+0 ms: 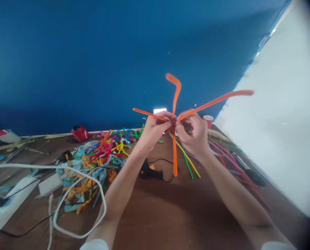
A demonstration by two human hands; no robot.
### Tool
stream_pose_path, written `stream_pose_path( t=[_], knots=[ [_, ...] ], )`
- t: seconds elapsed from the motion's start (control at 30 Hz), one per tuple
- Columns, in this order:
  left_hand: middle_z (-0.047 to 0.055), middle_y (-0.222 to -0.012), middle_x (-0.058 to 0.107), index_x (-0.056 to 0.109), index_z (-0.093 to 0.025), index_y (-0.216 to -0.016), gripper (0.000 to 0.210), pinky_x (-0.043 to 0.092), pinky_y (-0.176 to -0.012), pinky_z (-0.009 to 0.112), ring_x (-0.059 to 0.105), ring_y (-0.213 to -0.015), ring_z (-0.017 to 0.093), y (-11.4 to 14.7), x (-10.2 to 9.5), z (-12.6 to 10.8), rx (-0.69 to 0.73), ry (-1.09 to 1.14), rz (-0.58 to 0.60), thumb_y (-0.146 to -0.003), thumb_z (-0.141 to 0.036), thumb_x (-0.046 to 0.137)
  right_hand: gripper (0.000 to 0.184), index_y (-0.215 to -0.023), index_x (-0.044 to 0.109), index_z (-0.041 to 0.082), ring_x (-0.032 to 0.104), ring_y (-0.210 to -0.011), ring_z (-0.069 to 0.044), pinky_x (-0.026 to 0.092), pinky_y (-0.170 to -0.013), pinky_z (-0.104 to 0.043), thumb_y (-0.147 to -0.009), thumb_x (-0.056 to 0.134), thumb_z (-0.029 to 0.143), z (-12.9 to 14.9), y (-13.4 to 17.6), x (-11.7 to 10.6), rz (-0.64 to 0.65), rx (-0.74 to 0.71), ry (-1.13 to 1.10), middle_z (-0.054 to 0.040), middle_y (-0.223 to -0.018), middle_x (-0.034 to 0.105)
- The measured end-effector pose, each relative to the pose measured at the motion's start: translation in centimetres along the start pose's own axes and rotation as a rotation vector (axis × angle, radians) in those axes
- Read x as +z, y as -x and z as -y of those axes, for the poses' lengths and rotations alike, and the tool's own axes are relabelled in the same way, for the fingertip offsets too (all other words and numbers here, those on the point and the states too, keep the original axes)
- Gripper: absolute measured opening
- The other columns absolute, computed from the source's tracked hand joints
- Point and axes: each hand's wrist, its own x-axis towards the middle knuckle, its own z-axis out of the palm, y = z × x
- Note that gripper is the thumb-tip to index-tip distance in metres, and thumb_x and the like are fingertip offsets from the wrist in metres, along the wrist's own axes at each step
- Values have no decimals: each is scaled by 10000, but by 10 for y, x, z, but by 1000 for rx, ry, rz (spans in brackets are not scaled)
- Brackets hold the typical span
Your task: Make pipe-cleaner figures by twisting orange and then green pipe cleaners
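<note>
Above a brown table [155,215], I pinch fuzzy orange stems [175,152] at their crossing, the fingertips of my left hand [155,129] and right hand [196,133] closed close together on the joint. Gripping only the centre apparently lets four ends splay freely. A dark glue gun [155,173] lies between my forearms, probably for easy reach; a colourful heap [109,147] sits left.

Pipe cleaners [175,150] above table [155,211], glue gun [155,173] right of heap [109,148]
</note>
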Motion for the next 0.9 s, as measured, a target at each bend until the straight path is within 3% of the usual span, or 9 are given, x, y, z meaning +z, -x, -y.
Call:
stream_pose_path(
  t=[0.13,0.33,0.63,0.9],
  knots=[
    [-31,-592,560,684,-164,-709,40,316,-490,196,448,-521,59,0,-1,-1,19,6,-13,-677,-140,691,158,-874,583,217,538,-540,-96,419,-539,-247,-787,567,86,0,-3,-7,144,-63,20,16,-771,663],
    [-16,-666,622,701,-166,-779,131,417,-541,201,531,-578,79,-1,-2,-4,-39,10,-34,-711,-258,765,305,-1086,609,214,540,-536,-105,419,-550,-239,-806,604,92,-3,-8,-18,329,-82,11,63,-638,598],
    [-41,-623,561,671,-184,-837,233,381,-481,187,496,-520,59,-4,-3,-1,-94,63,16,-747,-371,779,157,-1038,703,238,561,-571,-115,444,-576,-247,-894,669,289,-11,-9,-15,219,-66,17,38,-665,633],
    [-8,-733,627,708,-181,-886,201,389,-530,186,528,-614,71,-3,-5,-3,-96,7,76,-779,-349,731,241,-987,694,250,595,-625,-130,455,-571,-251,-822,761,412,-10,-11,-18,252,52,-152,25,-727,644]
  ],
)
